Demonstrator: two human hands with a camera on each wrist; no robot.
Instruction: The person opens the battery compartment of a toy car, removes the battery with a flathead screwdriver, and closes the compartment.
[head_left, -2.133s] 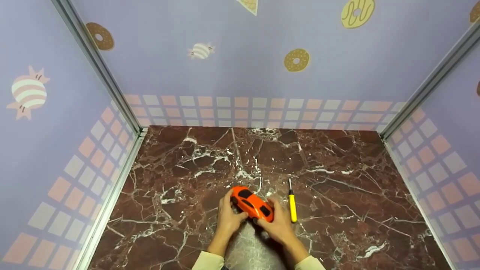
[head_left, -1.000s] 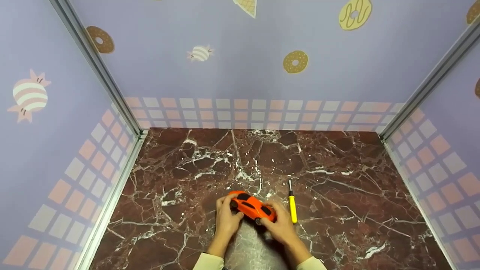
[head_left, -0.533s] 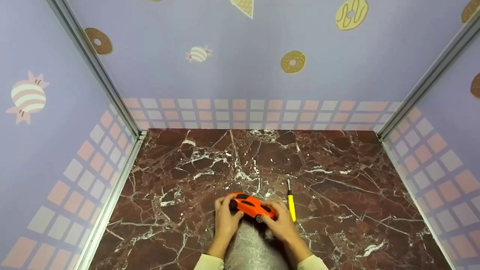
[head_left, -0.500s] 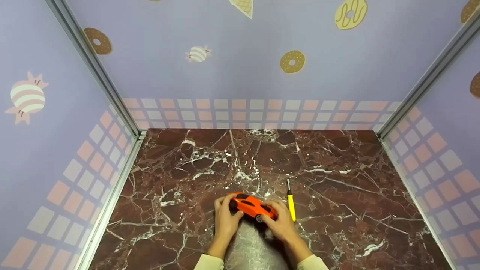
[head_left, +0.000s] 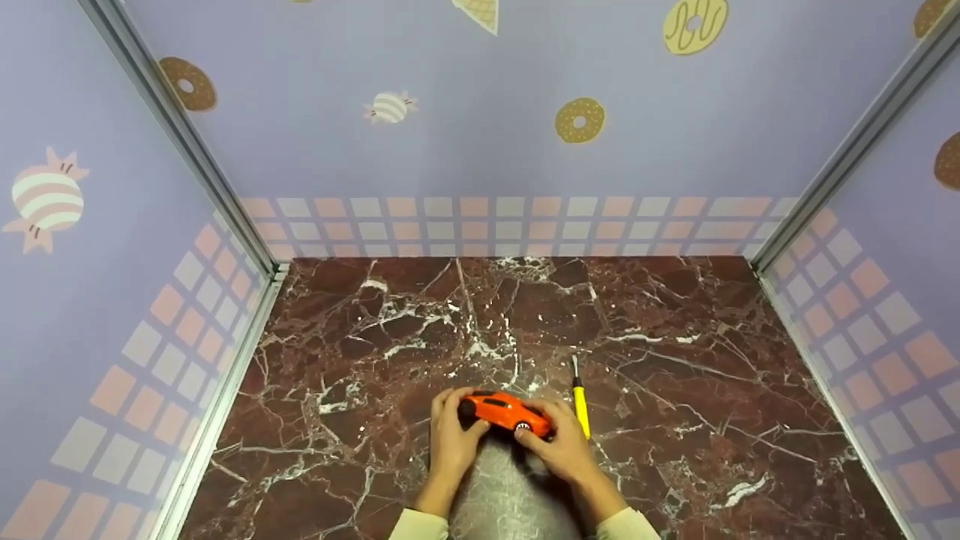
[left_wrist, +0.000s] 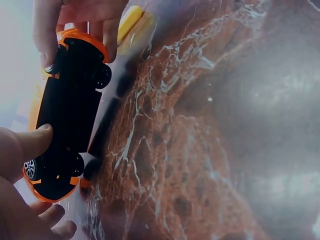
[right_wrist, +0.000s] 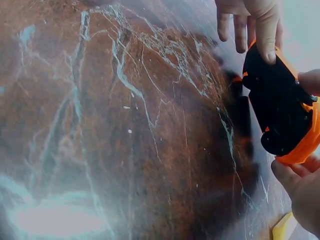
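Observation:
An orange toy car [head_left: 499, 411] with dark windows is held between both hands, its nose-to-tail line slanting down to the right in the head view. My left hand [head_left: 454, 439] grips the car's left end, thumb on the near side. The right hand [head_left: 559, 442] grips the other end, its thumb by a wheel. Both wrist views show the car's flat black underside [left_wrist: 70, 100], with the left thumb lying across it. A screwdriver [head_left: 581, 409] with a yellow handle lies just right of the right hand, its metal tip pointing away.
The red-brown marbled tabletop [head_left: 360, 420] has white veins and small pale specks. Lilac panels with sweet and doughnut prints stand behind [head_left: 480, 150] and at both sides, joined by metal rails [head_left: 832, 161].
The car has rolled in the hands, so its side with a wheel now faces more toward me and less of the roof shows. Both hands keep their grip; the screwdriver stays put.

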